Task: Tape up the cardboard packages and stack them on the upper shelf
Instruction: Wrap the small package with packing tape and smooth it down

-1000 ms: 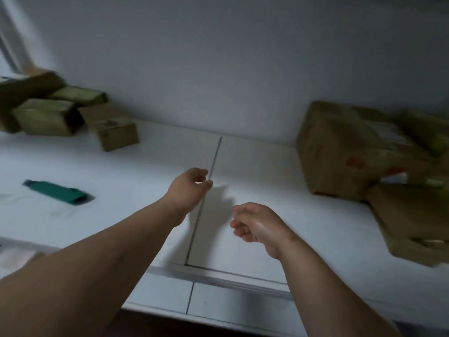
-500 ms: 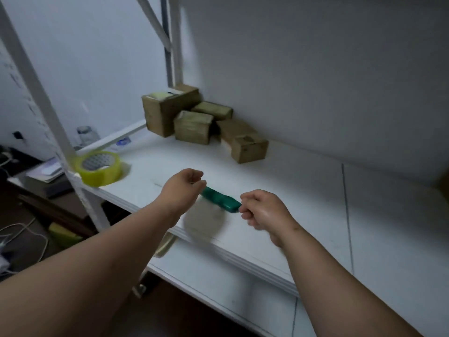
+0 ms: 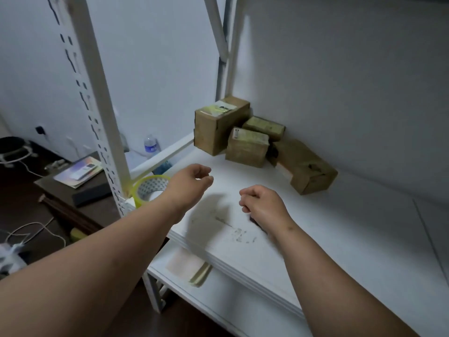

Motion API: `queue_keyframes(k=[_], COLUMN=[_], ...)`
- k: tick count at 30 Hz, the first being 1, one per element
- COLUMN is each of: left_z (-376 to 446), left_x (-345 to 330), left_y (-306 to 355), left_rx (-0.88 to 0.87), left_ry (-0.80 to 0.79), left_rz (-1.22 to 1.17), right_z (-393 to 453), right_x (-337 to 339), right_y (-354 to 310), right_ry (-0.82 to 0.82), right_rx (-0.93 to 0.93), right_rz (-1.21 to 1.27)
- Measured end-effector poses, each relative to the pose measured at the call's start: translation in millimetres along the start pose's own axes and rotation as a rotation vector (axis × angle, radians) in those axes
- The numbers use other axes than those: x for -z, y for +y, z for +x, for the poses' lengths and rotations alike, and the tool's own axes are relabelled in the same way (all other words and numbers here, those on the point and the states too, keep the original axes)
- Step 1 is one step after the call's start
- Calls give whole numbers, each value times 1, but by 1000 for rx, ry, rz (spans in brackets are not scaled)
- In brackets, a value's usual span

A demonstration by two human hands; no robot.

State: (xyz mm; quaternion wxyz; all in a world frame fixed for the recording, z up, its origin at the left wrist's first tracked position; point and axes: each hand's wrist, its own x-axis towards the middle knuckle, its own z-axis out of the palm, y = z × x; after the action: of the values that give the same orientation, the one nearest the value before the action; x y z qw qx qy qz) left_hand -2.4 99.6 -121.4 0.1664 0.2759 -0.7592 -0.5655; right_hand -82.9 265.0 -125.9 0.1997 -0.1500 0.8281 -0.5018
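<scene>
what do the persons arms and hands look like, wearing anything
Both arms are bare from the frame edge to the wrist: no sleeves, gloves, watch or rings visible. The left hand and right hand are bare too. A small dark mark sits on the right forearm near the wrist.

View: is swinging further left and down; the upright post (image 3: 97, 113) and the floor beside the rack are now taking up the left side, where 1.0 s ago only the shelf (image 3: 340, 239) and wall showed.
Large packages at right: are no longer showing.
Four small cardboard packages (image 3: 245, 147): are sitting nearer mid-frame than before.
Tape roll (image 3: 150, 190): is now lying just behind the left forearm.
Left hand (image 3: 192, 181): is reaching closer to the tape roll, fingers loosely curled, holding nothing.
Right hand (image 3: 262, 205): is now covering the green cutter almost wholly; only a dark end (image 3: 255, 221) is peeking out beneath the wrist.
</scene>
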Motion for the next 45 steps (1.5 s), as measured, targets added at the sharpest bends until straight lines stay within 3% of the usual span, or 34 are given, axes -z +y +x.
queue_keyframes(k=[9, 12, 16, 20, 22, 25, 28, 33, 40, 45], left_z=[78, 102, 125, 148, 155, 158, 159, 157, 143, 128], left_x=[18, 19, 16, 8, 3, -4, -6, -8, -8, 2], left_y=[7, 9, 11, 22, 26, 28, 27, 21, 4, 0], left_rx=[25, 34, 63, 83, 93, 85, 66, 95, 208, 154], left_ry=[21, -16, -114, -222, -272, -331, -365, -479, -550, -490], left_rz=[19, 38, 89, 90, 43, -30, -29, -12, -30, 7], right_z=[112, 146, 176, 192, 189, 170, 160, 144, 118, 103], right_x=[-18, -21, -14, -4, -6, -5, -3, -13, -33, -33], right_y=[-36, -48, -53, -51, -49, -53, -47, -31, -19, -17], right_ry=[37, 157, 120, 55, 107, 313, 473, 316, 401, 437], right_rx=[109, 198, 77, -50, -20, 81, 12, -136, -189, -188], right_rz=[-332, -520, -864, -958, -936, -687, -525, -340, -512, -408])
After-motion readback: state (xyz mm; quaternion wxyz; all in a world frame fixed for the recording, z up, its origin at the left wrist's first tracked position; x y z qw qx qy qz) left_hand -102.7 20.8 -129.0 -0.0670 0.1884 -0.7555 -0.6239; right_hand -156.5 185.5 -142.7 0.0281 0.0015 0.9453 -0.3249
